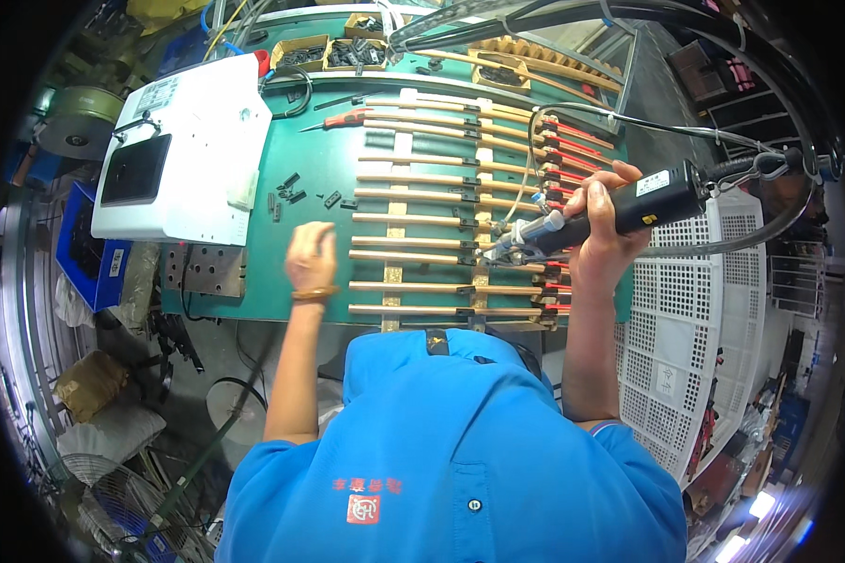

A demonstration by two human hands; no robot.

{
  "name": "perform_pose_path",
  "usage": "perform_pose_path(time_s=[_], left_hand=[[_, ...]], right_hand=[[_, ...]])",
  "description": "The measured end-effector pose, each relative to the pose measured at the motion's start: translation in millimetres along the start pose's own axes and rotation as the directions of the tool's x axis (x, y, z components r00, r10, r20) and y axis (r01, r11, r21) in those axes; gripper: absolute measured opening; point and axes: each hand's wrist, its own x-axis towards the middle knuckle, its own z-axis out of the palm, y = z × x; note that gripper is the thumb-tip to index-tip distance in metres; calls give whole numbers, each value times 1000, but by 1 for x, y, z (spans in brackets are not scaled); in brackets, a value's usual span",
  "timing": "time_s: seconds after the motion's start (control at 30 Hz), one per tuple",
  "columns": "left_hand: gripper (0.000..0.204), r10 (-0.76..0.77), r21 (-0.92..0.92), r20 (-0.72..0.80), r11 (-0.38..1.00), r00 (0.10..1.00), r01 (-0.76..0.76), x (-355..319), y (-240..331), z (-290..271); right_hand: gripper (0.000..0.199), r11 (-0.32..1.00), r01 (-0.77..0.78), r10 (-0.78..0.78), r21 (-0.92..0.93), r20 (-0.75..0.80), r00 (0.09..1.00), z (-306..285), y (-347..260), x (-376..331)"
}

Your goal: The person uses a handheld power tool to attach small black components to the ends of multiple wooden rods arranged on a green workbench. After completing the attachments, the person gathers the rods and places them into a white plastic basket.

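My right fingers (602, 211) wrap a black power screwdriver (676, 202), my left fingers (312, 231) half-curled, whether holding anything I cannot tell

From here I can't see whether the left hand (312, 258) has anything under its curled fingers. The right hand (603, 220) covers the middle of the black tool (667, 199), and I can't tell whether its tip touches the wooden sticks (413, 256). Black pieces (352, 52) up top are too small to identify. My lower edge crops the blue shirt (404, 422).
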Motion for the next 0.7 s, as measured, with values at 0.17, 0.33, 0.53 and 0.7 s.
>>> perform_pose_path(time_s=[0.17,0.33,0.53,0.7], left_hand=[[24,130,-403,383,914,915,38,-26,71,35],[37,136,-585,772,533,621,611,-42,106,69],[27,160,-537,843,258,513,803,-51,99,80],[22,97,-573,811,335,577,748,-55,95,81]], right_hand=[[33,991,-88,94,97,-60,994,11,-5,-2],[32,976,-138,151,170,-63,987,13,-7,-1],[32,968,-161,177,191,-72,981,15,-10,-3],[34,980,-165,171,115,-42,984,19,-11,-5]])
